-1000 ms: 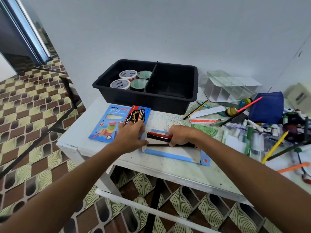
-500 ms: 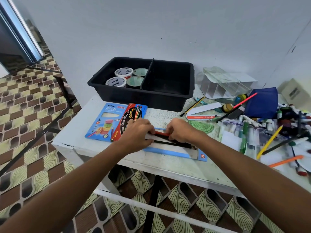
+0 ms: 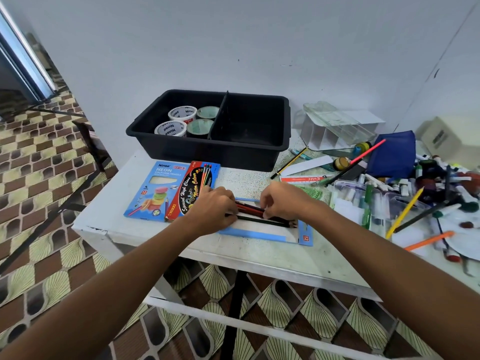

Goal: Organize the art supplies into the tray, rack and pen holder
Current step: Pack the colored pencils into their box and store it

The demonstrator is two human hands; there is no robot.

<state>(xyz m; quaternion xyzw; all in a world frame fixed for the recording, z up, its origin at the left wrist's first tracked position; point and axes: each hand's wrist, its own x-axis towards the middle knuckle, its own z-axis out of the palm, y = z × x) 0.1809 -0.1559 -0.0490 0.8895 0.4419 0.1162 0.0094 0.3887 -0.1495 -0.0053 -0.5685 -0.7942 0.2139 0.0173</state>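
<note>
both hands, left (image 3: 213, 206) and right (image 3: 281, 200), curl their fingers round pencils (image 3: 250, 213) on an open blue box (image 3: 262, 233).

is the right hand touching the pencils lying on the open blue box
Touching. The head view shows the right hand with curled fingers on the dark pencils over the open blue box.

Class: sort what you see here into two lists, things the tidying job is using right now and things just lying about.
In use: left hand, right hand, pencils, open pencil box, black tray.
Lying about: Ninso box, blue pouch, orange pencil.
</note>
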